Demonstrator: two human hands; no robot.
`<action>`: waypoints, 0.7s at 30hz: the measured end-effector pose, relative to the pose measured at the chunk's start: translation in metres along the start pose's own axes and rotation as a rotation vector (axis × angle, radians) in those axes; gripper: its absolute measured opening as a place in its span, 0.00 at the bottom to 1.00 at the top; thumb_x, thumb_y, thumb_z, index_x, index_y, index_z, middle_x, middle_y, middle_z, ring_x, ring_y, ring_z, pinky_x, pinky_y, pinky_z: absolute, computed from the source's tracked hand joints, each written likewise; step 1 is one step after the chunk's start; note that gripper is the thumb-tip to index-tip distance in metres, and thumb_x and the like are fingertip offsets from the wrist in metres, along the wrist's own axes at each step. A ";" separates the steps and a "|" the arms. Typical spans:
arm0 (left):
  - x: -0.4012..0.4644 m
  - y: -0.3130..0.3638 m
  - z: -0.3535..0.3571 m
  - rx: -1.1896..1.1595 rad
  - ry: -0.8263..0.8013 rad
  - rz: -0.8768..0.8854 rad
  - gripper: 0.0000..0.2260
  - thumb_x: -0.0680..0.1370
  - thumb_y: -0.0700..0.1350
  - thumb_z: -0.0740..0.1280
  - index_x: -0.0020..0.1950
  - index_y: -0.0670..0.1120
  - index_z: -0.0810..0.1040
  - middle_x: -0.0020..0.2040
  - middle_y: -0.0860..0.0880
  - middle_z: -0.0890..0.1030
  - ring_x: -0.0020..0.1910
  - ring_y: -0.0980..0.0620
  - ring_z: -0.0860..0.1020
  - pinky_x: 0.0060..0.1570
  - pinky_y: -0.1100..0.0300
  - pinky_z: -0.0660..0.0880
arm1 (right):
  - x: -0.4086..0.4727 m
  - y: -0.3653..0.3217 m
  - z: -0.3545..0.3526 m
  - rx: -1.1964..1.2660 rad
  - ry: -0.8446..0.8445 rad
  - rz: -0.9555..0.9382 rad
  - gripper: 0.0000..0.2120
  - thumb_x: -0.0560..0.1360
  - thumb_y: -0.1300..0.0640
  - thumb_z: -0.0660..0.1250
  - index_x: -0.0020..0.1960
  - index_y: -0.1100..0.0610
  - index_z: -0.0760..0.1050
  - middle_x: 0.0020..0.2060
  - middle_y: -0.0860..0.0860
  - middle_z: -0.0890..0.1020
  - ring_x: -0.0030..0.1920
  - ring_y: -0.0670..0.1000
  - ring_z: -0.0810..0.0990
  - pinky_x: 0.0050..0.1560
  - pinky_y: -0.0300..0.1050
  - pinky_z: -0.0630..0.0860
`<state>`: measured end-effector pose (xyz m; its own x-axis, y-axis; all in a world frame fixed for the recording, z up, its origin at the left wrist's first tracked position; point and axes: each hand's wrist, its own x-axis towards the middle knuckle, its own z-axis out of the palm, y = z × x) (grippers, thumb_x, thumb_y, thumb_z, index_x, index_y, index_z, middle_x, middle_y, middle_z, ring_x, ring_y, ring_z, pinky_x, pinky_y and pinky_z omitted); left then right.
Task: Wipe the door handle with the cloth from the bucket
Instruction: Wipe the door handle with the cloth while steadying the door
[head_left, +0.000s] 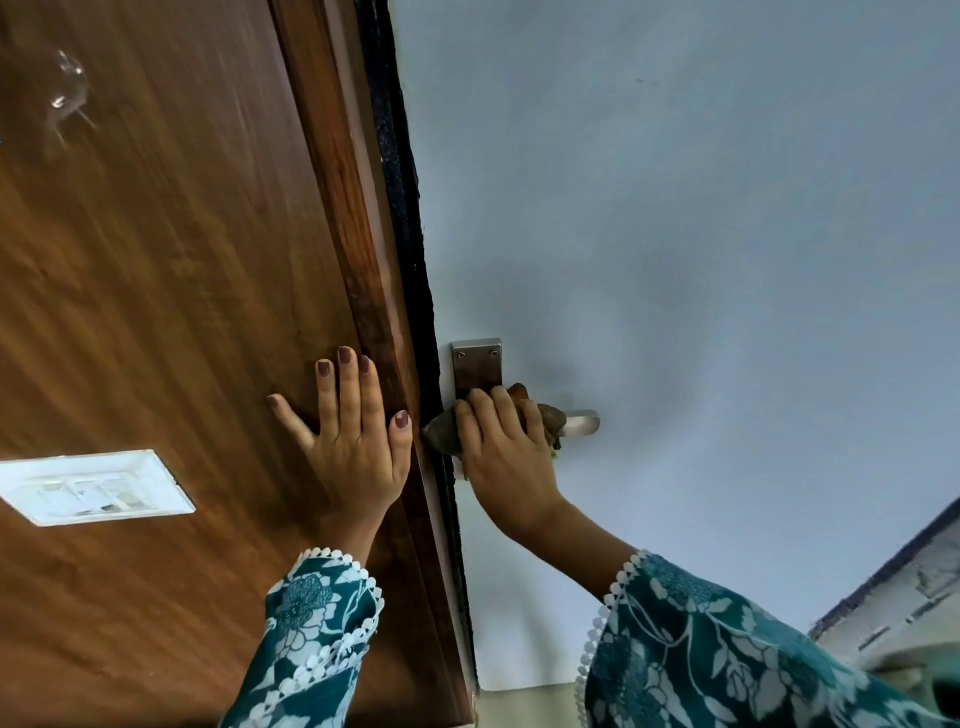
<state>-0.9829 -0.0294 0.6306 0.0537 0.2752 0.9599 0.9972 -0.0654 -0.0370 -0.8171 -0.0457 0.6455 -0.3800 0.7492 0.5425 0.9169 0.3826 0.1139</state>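
Note:
A metal lever door handle (583, 421) sticks out from a steel plate (477, 366) on a pale blue door. My right hand (501, 447) is wrapped around the handle's inner part with a brownish cloth (550, 418) bunched under the fingers; only the handle's round tip shows past the cloth. My left hand (353, 431) lies flat, fingers spread, on the brown wooden panel (171, 291) beside the door edge, holding nothing. No bucket is in view.
A white switch plate (93, 486) is set in the wooden panel at the left. A dark gap (410, 249) runs between the wood frame and the blue door. A grey surface (904, 608) shows at the lower right corner.

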 end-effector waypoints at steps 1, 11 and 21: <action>0.000 0.000 0.000 -0.002 0.003 0.005 0.25 0.82 0.52 0.47 0.78 0.45 0.49 0.79 0.52 0.46 0.78 0.50 0.48 0.71 0.37 0.40 | -0.001 0.006 0.001 0.021 0.024 -0.009 0.20 0.73 0.56 0.54 0.61 0.59 0.75 0.58 0.56 0.80 0.60 0.59 0.77 0.59 0.56 0.72; 0.000 -0.001 0.000 0.000 -0.016 0.001 0.25 0.82 0.52 0.46 0.78 0.46 0.49 0.79 0.52 0.45 0.78 0.50 0.47 0.71 0.38 0.39 | -0.026 0.095 0.010 0.156 0.079 0.061 0.23 0.65 0.57 0.66 0.59 0.61 0.73 0.54 0.58 0.79 0.54 0.61 0.77 0.55 0.54 0.68; 0.002 0.005 -0.003 -0.010 -0.021 -0.023 0.25 0.82 0.51 0.46 0.78 0.45 0.50 0.79 0.52 0.46 0.78 0.49 0.48 0.71 0.37 0.39 | -0.056 0.123 0.030 0.669 -0.096 0.414 0.17 0.72 0.66 0.63 0.59 0.58 0.68 0.53 0.57 0.74 0.49 0.60 0.77 0.46 0.57 0.78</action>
<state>-0.9784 -0.0323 0.6331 0.0318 0.2969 0.9544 0.9976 -0.0684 -0.0120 -0.6866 -0.0247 0.6044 -0.0607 0.9332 0.3542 0.7297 0.2836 -0.6222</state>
